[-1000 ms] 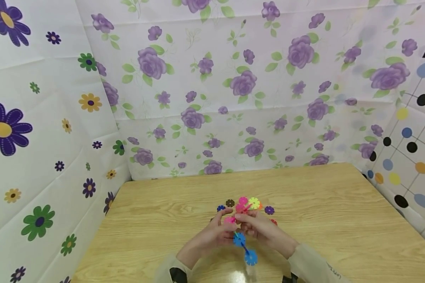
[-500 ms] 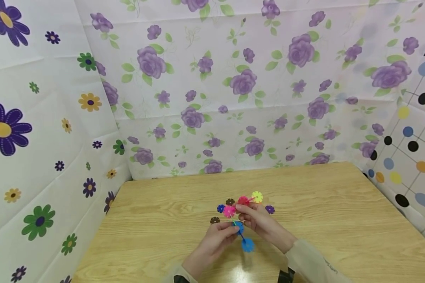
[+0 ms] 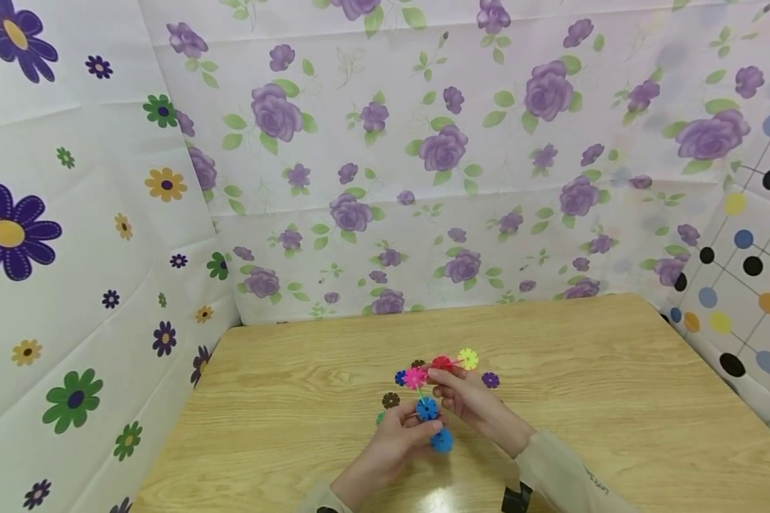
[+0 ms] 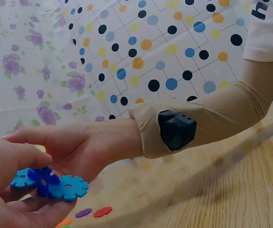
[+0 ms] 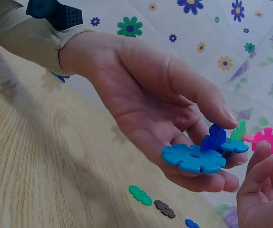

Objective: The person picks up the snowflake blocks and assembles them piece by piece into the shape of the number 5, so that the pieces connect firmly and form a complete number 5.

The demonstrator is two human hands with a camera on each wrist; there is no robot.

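Observation:
Both hands hold one chain of interlocking notched plastic discs above the table. My left hand (image 3: 385,445) grips its near end, thumb and fingers around a light-blue disc (image 3: 426,408), a dark-blue disc (image 5: 214,138) and another light-blue disc (image 5: 194,158). A green disc (image 5: 239,130) set on edge links the blue part to a pink disc (image 3: 414,377). My right hand (image 3: 481,410) pinches the chain near the pink disc and a red disc (image 3: 442,365). At the far end sticks out a yellow disc (image 3: 468,358). The right fingertips partly hide the joint between pink and red.
Loose discs lie around the hands on the wooden table (image 3: 282,399): a brown disc (image 3: 391,400), a purple disc (image 3: 490,380), a green disc (image 5: 140,195) and a red disc (image 4: 103,212). Patterned cloth (image 3: 385,164) stands behind and at both sides.
My left hand has let go of the chain near the pink disc and moved down to grip the blue discs. The chain's yellow end has shifted slightly away; the right hand keeps its pinch.

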